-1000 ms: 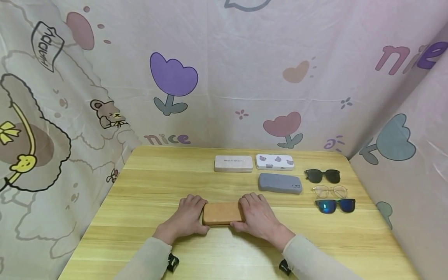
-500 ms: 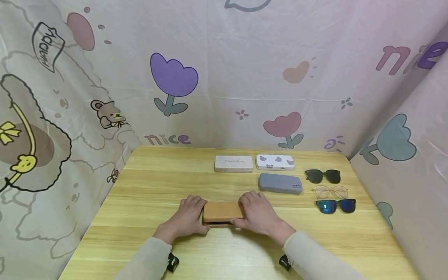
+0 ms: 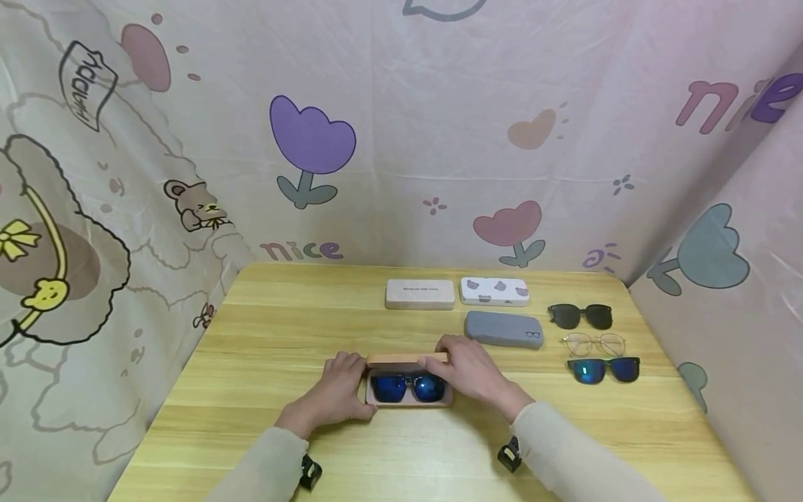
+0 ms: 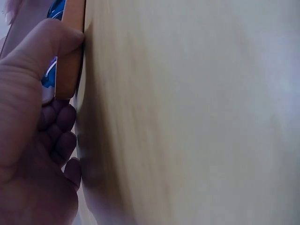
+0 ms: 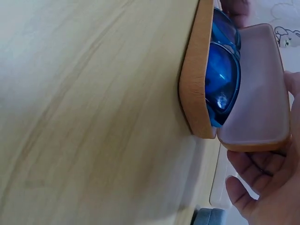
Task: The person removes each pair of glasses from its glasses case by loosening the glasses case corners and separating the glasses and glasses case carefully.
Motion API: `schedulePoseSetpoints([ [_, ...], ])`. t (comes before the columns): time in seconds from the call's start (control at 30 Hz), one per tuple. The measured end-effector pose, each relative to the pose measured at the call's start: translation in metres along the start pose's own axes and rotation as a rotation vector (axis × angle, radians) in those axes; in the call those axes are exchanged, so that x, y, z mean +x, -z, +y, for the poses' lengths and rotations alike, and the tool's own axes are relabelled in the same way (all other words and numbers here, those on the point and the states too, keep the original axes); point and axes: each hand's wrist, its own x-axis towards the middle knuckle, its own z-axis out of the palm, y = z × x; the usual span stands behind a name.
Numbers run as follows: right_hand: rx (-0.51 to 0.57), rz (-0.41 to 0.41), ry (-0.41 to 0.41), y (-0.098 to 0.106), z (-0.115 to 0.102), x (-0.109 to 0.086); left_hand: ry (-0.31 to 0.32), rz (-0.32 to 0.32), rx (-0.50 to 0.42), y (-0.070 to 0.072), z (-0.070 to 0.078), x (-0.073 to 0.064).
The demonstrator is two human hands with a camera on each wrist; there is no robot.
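A tan glasses case (image 5: 193, 93) stands open on the table, its pale-lined lid (image 5: 258, 86) swung up at the back. Inside lie dark-framed sunglasses with blue lenses (image 3: 429, 388). My left hand (image 3: 335, 392) grips the case's left end; in the left wrist view the thumb (image 4: 51, 40) presses on the front wall and the other fingers curl at the end. My right hand (image 3: 472, 371) holds the raised lid by its right end, with the thumb at the edge in front and the fingers behind. The lid partly hides those fingers in the right wrist view.
Behind the case lie a beige case (image 3: 419, 294), a white patterned case (image 3: 494, 291) and a grey-blue case (image 3: 504, 330). On the right are black sunglasses (image 3: 580, 316), thin gold-framed glasses (image 3: 593, 344) and blue-lensed sunglasses (image 3: 603, 370). A printed cloth (image 3: 401, 139) hangs around the table.
The tan case was closed; my right hand has lifted its lid up and back, and the sunglasses inside now show. My left hand has stayed on the left end.
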Motion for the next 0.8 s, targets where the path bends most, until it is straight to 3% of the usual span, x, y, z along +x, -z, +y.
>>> schedulePoseSetpoints([
  [0.33,-0.016,0.038,-0.015,-0.004,-0.005,0.000,0.014,0.014,-0.040,0.001,0.002,-0.003],
  [0.57,-0.025,0.069,-0.010,-0.005,-0.006,-0.006,0.021,0.023,0.026,0.001,0.003,-0.001],
  [0.7,-0.049,0.160,0.011,-0.004,-0.006,-0.017,0.025,0.019,0.040,0.002,0.004,0.000],
  [0.8,-0.074,0.292,0.097,-0.003,-0.006,-0.027,0.026,0.020,0.036,0.003,0.005,0.001],
])
